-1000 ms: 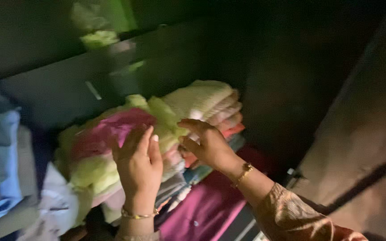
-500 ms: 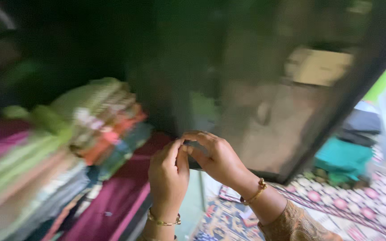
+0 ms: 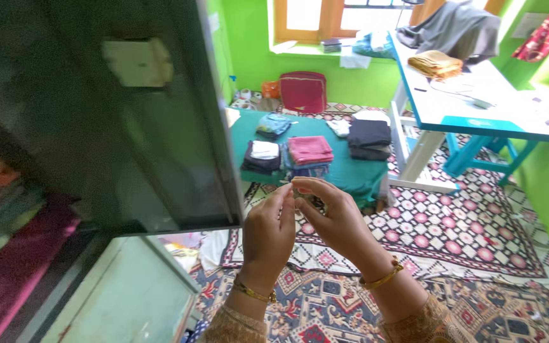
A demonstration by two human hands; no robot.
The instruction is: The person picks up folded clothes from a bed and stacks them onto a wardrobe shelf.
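My left hand: my left hand (image 3: 268,232) is raised in front of me, fingers curled in, thumb and forefinger tips pinched together against the tips of the other hand.
My right hand: my right hand (image 3: 332,219) is lifted beside it, fingers bent, the tips pinched onto the same spot — the two hands touch at the fingertips.
What I hold: something very small and pale (image 3: 298,190) sits between the pinching fingertips; it is too small for me to tell what it is.
Wrists: a gold bangle (image 3: 382,278) sits on my right wrist, a gold bracelet (image 3: 253,292) on my left, above patterned tan sleeves.
To my left: a dark metal cupboard door (image 3: 160,127) stands open just beside my left hand, with a pale lock plate (image 3: 136,61) near its top.
Cupboard inside: folded cloth in pink, orange and green (image 3: 1,209) lies stacked in shadow, blurred.
Ahead on the floor: a green mat (image 3: 344,171) lies beyond my hands — on it sit folded piles, a pink stack (image 3: 310,150), a dark pile with white on top (image 3: 262,157) and a black pile (image 3: 369,138).
Floor: a patterned rug (image 3: 465,222) in red, white and black lies under all of this.
Right side: a white and blue table (image 3: 478,95) holds folded yellow cloth (image 3: 434,63).
Far wall: a red bag (image 3: 302,92) leans against the green wall under the window.
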